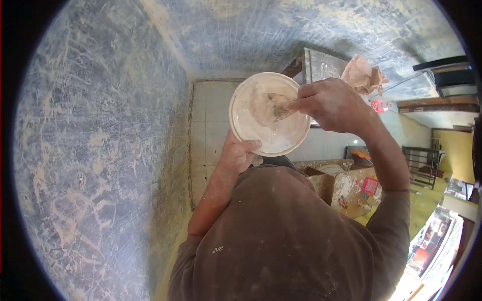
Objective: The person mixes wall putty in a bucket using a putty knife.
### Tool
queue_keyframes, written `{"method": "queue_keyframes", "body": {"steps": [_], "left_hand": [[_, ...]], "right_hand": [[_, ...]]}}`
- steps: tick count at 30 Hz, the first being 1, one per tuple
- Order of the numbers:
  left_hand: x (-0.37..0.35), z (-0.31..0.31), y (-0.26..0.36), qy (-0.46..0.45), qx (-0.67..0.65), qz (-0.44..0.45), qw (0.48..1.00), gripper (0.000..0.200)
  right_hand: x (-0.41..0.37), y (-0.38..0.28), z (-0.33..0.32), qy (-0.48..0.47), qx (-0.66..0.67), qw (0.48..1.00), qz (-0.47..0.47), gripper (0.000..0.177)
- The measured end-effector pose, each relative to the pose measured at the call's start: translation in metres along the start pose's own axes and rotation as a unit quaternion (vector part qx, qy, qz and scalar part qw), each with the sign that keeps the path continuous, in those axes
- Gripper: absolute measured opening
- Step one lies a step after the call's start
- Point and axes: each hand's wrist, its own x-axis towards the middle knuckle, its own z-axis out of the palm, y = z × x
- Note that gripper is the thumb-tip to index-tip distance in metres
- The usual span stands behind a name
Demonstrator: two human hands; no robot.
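Observation:
A round white tub (240,131) is held up in front of my chest, its inside coated with pale, wet paste (258,108). My left hand (242,151) grips the lower left rim, thumb over the edge and the other fingers mostly hidden beneath. Over the right side of the tub, my right hand (331,104) is closed around a putty knife (282,111). Its paste-smeared blade dips into the tub, and the handle is mostly hidden by the fingers. Whitish residue marks my left forearm.
Scuffed grey-blue walls (95,130) meet in a corner ahead. Beyond the tub stands a small worn table (324,66), with crumpled brown paper (361,75) beside it. A paint-spattered box (346,188) sits low at right, and a dark metal rack (422,163) stands farther off.

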Motion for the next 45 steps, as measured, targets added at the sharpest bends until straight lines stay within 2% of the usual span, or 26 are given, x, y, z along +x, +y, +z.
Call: {"method": "queue_keyframes", "body": {"steps": [2, 3, 4, 6, 7, 10, 11, 14, 16, 18, 20, 22, 27, 30, 33, 39, 42, 44, 45], "left_hand": [[0.0, -0.002, 0.0, 0.008, -0.002, 0.014, 1.0, 0.081], [-0.001, -0.003, 0.001, 0.01, 0.007, 0.015, 1.0, 0.081], [-0.004, -0.003, 0.0, 0.011, 0.016, 0.013, 1.0, 0.081], [-0.007, 0.003, 0.003, 0.009, 0.018, 0.017, 1.0, 0.081], [-0.006, 0.005, 0.006, 0.008, 0.019, 0.026, 0.999, 0.081], [-0.009, -0.001, 0.009, 0.025, 0.018, 0.045, 0.999, 0.082], [-0.011, -0.002, 0.009, 0.031, 0.014, 0.049, 0.998, 0.082], [-0.012, 0.0, 0.009, 0.02, 0.006, 0.032, 0.999, 0.084], [-0.01, 0.0, 0.01, 0.015, 0.003, 0.024, 1.0, 0.086], [-0.011, -0.003, 0.008, 0.019, 0.003, 0.034, 0.999, 0.085], [-0.015, -0.002, 0.004, 0.024, 0.002, 0.037, 0.999, 0.085], [-0.014, 0.004, 0.003, 0.012, 0.01, 0.041, 0.999, 0.084], [-0.016, 0.004, 0.004, 0.015, 0.013, 0.038, 0.999, 0.084], [-0.019, 0.014, 0.003, 0.005, 0.002, 0.03, 1.0, 0.083], [-0.018, 0.009, 0.0, 0.009, 0.004, 0.036, 0.999, 0.083], [-0.024, 0.009, -0.001, 0.026, -0.007, 0.051, 0.998, 0.083], [-0.022, 0.007, 0.001, 0.035, -0.009, 0.073, 0.997, 0.083], [-0.026, 0.005, -0.003, 0.043, -0.006, 0.07, 0.997, 0.082], [-0.022, 0.005, -0.003, 0.037, -0.013, 0.083, 0.996, 0.081]], "right_hand": [[0.011, -0.008, -0.013, 0.012, -0.039, 0.999, -0.01, 0.026], [0.014, -0.014, -0.024, -0.003, -0.05, 0.998, 0.027, 0.034], [0.018, -0.017, -0.022, -0.003, -0.048, 0.998, 0.029, 0.034], [0.026, -0.021, -0.018, 0.015, -0.043, 0.998, -0.035, 0.034], [0.029, -0.023, -0.011, -0.022, -0.056, 0.998, -0.017, 0.032], [0.022, -0.009, -0.02, 0.009, -0.046, 0.998, -0.034, 0.028], [0.022, -0.01, -0.03, -0.017, -0.018, 1.0, -0.009, 0.03], [0.027, -0.013, -0.007, 0.014, -0.013, 0.998, -0.064, 0.029], [0.025, -0.017, 0.002, 0.014, 0.01, 0.998, -0.059, 0.027], [0.02, -0.013, -0.004, -0.021, -0.032, 0.999, -0.016, 0.024], [0.018, -0.019, -0.01, -0.032, -0.011, 0.999, 0.008, 0.022], [0.019, -0.025, -0.001, 0.009, 0.007, 0.999, -0.049, 0.023], [0.012, -0.019, -0.007, -0.009, -0.024, 0.999, -0.029, 0.028], [0.014, -0.026, -0.006, 0.013, -0.011, 1.0, -0.02, 0.029], [0.013, -0.02, 0.01, 0.021, 0.0, 0.998, -0.057, 0.03], [0.005, -0.018, 0.008, 0.046, -0.005, 0.999, -0.002, 0.029], [0.0, -0.02, 0.015, 0.027, 0.044, 0.999, 0.005, 0.028], [-0.005, -0.025, 0.022, 0.09, 0.065, 0.993, 0.049, 0.031], [-0.008, -0.034, 0.025, 0.091, 0.064, 0.993, 0.051, 0.031]]}}
